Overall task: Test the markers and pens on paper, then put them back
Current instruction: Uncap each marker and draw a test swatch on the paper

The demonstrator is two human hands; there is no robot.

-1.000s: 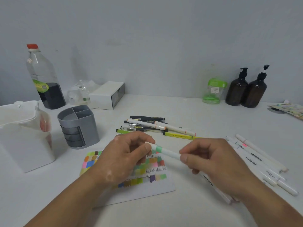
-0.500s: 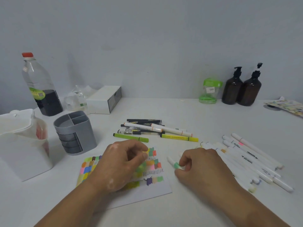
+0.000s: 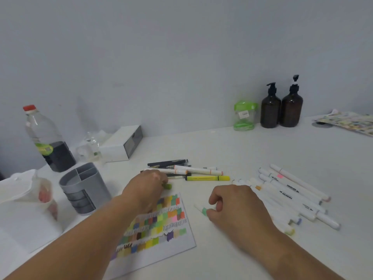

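Head view has both your hands low over the white table (image 3: 252, 150), set apart from each other; your left hand (image 3: 148, 189) reaches forward past the top edge of the swatch paper (image 3: 161, 225), fingers curled down over a green marker (image 3: 167, 186) so that only its short end shows beyond your fingertips; the hand is blurred, so you cannot tell whether that marker is off the table. Your right hand (image 3: 232, 206) sits just right of the paper, thumb and curled fingers pinching a white marker with a mint band (image 3: 203, 210), whose free end points left toward the sheet.

Beyond your left hand lies the loose pile of pens (image 3: 181, 168), dark and white barrels crossing each other, with a yellow highlighter (image 3: 207, 178) along its near side; to the right of your right hand a row of white markers (image 3: 292, 194) lies side by side, angled away from you. A grey pen holder (image 3: 84, 188) with divided compartments stands upright left of the paper; beside it sits a white container (image 3: 18, 190). Farther back stand a red-capped bottle (image 3: 45, 138), a white box (image 3: 121, 144), a green-lidded jar (image 3: 244, 116) and two amber pump bottles (image 3: 281, 108) by the wall.
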